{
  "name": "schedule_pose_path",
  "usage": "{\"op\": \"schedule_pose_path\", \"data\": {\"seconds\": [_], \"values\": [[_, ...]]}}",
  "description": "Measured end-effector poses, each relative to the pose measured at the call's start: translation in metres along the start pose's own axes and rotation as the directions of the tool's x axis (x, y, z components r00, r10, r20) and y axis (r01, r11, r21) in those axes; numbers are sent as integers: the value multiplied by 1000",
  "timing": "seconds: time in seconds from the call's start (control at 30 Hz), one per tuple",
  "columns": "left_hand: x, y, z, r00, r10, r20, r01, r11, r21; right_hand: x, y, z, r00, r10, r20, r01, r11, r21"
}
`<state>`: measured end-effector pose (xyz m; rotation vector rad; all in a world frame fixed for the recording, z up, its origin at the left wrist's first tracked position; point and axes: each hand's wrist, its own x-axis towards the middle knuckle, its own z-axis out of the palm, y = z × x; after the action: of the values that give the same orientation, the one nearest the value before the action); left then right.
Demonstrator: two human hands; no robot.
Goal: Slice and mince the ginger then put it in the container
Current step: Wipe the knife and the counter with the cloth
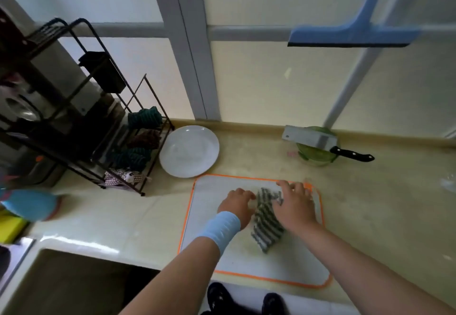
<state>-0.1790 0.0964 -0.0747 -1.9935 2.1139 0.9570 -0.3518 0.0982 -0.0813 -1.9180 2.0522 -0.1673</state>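
A pair of dark shoes (218, 295) is showing at the bottom edge, below two bare forearms reaching out over a pale desk (370, 203). At far left, a sink (74, 282) is opening into the desk's near corner. Beyond it a black wire rack (81, 107) is standing against the wall, with folded cloths sitting on its lower shelf. Just right of the rack, a white plate (190, 150) is lying flat on the desk.

In front of the plate, a white cutting board (246, 260) with an orange rim is lying near the desk's front edge. The left hand (237, 203), with a pale blue wristband (220, 228) on its wrist, is resting knuckles up on the board. Its fingers are curling against the left edge of a striped cloth (267, 218); whether they are gripping it cannot be told. The right hand (294, 207) is lying over the cloth's right side, its fingers spread wide and pressing down flat.

Farther right, by the back wall and well apart from the board, a green container (315, 153) is standing on the desk. A cleaver (308, 139) is lying across its top, black handle pointing right. The ginger cannot be made out anywhere, and what the container holds is hidden. Above, a blue squeegee (352, 36) is hanging against the window.
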Motion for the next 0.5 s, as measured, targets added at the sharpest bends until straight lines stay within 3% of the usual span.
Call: {"op": "schedule_pose_path", "data": {"seconds": [0.07, 0.17, 0.27, 0.4, 0.5], "values": [[5, -3, 11, 1000, 21, -11, -19, 988, 153, -8, 0, 25, 996, -48, 79, 44, 997, 58], [11, -14, 22, 999, -31, 25, 25, 972, 232, -17, -5, 62, 970, -101, 221, 113, 993, -45], [15, -29, 26, 997, -44, 67, 28, 973, 228, -12, 2, 82, 980, -143, 141, 151, 987, -48], [18, -41, 33, 999, -34, 42, 24, 976, 214, -7, 40, 80, 942, -335, -16, 335, 942, 17], [17, -43, 30, 1000, -27, -15, 29, 988, 154, 11, 67, 64, 944, -277, -178, 299, 947, 113]]}}
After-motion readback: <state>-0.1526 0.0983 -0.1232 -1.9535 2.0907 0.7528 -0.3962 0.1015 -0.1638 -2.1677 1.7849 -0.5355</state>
